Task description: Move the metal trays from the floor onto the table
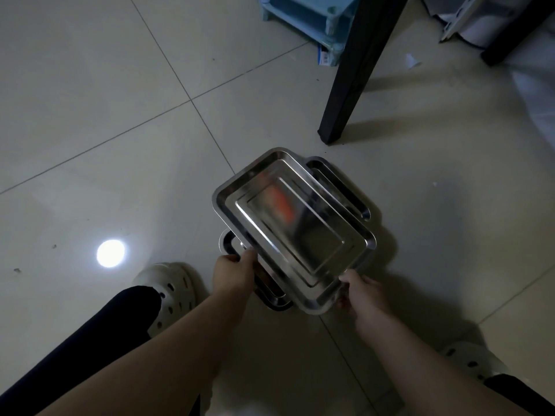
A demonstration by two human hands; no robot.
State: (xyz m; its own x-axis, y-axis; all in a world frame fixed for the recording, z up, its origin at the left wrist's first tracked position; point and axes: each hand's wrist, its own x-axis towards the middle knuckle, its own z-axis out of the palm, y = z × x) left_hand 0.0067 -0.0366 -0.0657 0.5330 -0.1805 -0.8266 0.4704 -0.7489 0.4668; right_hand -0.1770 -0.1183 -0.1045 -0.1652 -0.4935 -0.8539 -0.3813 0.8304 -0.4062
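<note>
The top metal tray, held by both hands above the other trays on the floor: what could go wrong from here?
1. The left hand and right hand pinch only the near rim of the top metal tray; its far end is unsupported, so it may tip or slip.
2. It sits askew over the lower trays; lifting may catch and drag them.
3. The black table leg stands just beyond; the rising tray could hit it.

A shiny rectangular metal tray [295, 232] sits askew atop a second tray [339, 187], each hand's grip at its near edge corners, both empty.
</note>
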